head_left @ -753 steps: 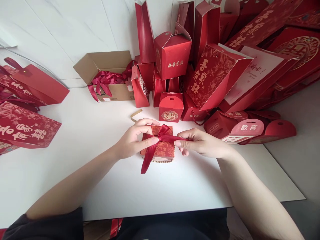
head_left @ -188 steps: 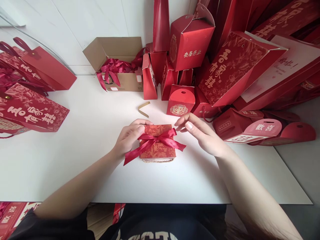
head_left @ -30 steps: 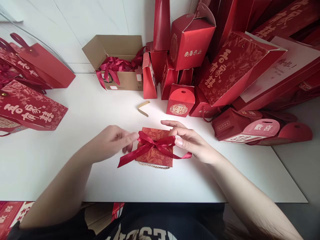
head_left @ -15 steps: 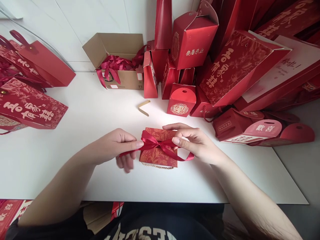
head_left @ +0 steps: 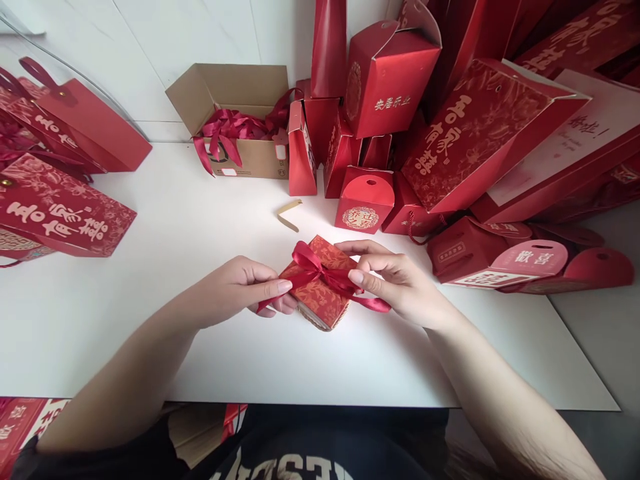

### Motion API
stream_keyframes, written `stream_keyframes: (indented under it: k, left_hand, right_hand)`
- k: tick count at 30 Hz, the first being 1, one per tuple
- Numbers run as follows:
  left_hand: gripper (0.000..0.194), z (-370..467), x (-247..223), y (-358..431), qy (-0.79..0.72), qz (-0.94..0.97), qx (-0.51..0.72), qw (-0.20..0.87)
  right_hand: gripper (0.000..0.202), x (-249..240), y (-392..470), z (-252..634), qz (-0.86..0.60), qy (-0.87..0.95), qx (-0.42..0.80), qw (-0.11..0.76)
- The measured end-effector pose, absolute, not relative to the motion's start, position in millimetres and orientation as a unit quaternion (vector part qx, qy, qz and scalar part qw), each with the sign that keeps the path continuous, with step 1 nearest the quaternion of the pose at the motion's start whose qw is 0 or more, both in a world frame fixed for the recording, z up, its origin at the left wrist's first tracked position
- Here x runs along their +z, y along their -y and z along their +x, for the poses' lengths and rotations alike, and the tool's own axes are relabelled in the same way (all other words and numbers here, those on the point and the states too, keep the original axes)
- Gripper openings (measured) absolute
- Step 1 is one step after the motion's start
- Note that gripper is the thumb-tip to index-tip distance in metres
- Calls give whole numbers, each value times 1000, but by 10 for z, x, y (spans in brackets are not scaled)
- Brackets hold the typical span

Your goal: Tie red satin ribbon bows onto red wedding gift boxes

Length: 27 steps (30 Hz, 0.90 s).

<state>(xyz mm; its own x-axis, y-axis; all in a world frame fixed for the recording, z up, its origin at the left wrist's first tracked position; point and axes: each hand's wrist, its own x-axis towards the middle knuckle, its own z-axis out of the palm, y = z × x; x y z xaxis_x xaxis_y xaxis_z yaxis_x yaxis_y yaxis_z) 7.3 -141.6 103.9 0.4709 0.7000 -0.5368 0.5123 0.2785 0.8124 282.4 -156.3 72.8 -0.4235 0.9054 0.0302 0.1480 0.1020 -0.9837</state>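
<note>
A small red box with an orange floral pattern (head_left: 325,300) lies turned at an angle on the white table, a twisted cord along its near edge. Around it runs a dark red ribbon (head_left: 320,272), tied in a bow on top. My left hand (head_left: 250,288) pinches the ribbon's left part between thumb and fingers, close to the box's left corner. On the other side my right hand (head_left: 383,277) has thumb and fingers closed on the bow's right part, with some fingers behind the box. A ribbon tail hangs out below my right thumb.
Beyond the box, a thin gold strip (head_left: 289,217) lies on the white table (head_left: 210,220). An open cardboard box (head_left: 255,159) holds red ribbons. Red gift boxes (head_left: 367,200) crowd the back right, and red gift bags (head_left: 65,207) stand at the left.
The floral box has rotated, so a corner now points towards me. My left fingers have come in under the ribbon at its left side. My right hand has shifted slightly right.
</note>
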Motion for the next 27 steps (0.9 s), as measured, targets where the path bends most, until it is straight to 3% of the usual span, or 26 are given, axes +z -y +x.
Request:
stream_keyframes:
  k: [27]
  left_hand:
    - [36, 71, 988, 1363, -456, 692, 60, 556]
  right_hand:
    - [41, 632, 1405, 2856, -414, 635, 527, 384]
